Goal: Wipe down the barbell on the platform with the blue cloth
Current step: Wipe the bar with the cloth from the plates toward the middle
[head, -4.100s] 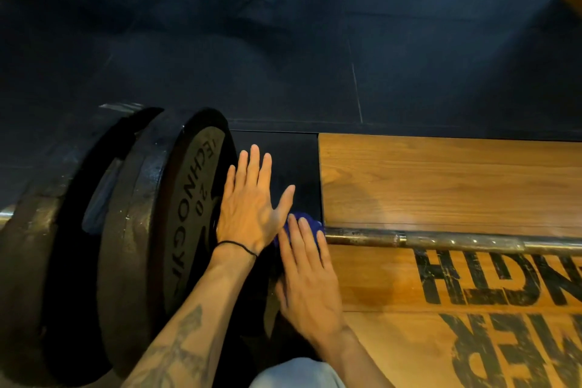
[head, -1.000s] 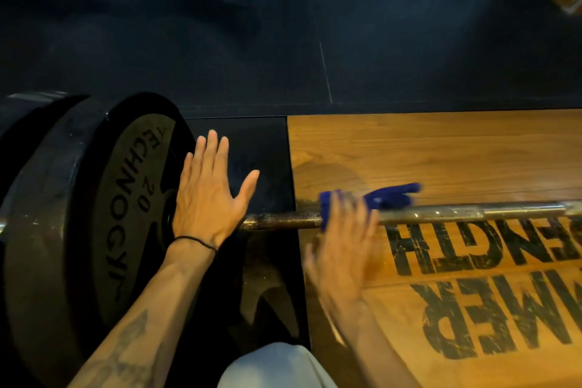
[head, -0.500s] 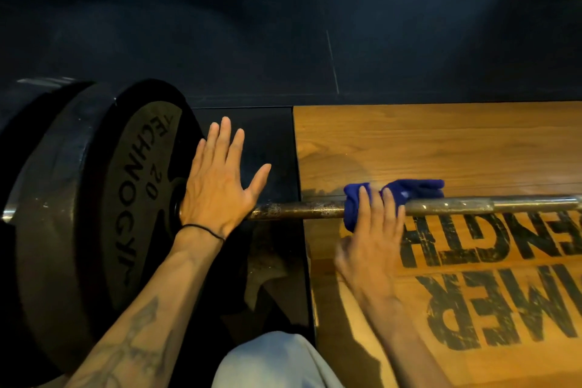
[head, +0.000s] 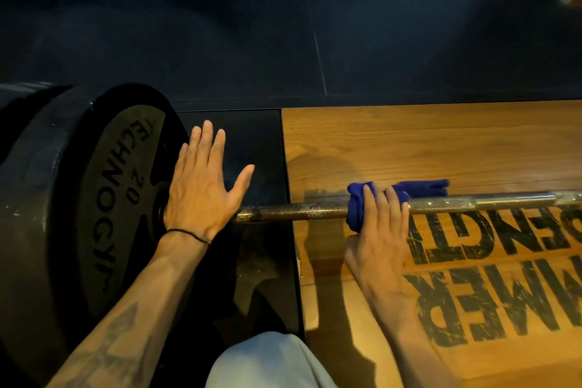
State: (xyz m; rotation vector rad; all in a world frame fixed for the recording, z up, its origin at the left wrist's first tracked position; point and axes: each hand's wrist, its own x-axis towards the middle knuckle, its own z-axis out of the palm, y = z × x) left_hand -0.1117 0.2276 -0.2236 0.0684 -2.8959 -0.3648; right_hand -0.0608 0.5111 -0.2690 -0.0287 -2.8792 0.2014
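Note:
A rusty steel barbell [head: 296, 210] runs left to right across the wooden platform [head: 425, 148]. Its left end carries black 20 kg plates [head: 104, 198]. My left hand [head: 201, 192] lies flat with spread fingers against the inner plate's hub, where the bar meets it. My right hand [head: 378, 230] presses the blue cloth [head: 359, 201] over the bar just right of the platform's left edge. One end of the cloth trails along the bar to the right, behind the shaft.
A black rubber mat [head: 252, 142] lies under the plates, left of the wood. Dark rubber floor [head: 315, 25] stretches beyond. Large black stencilled letters [head: 504, 293] cover the near platform. My knee in light trousers [head: 264, 362] shows at the bottom.
Over four seconds my right hand slid the cloth from the plate end rightward along the bar. In the last half second it barely shifted. My left hand stayed on the plate.

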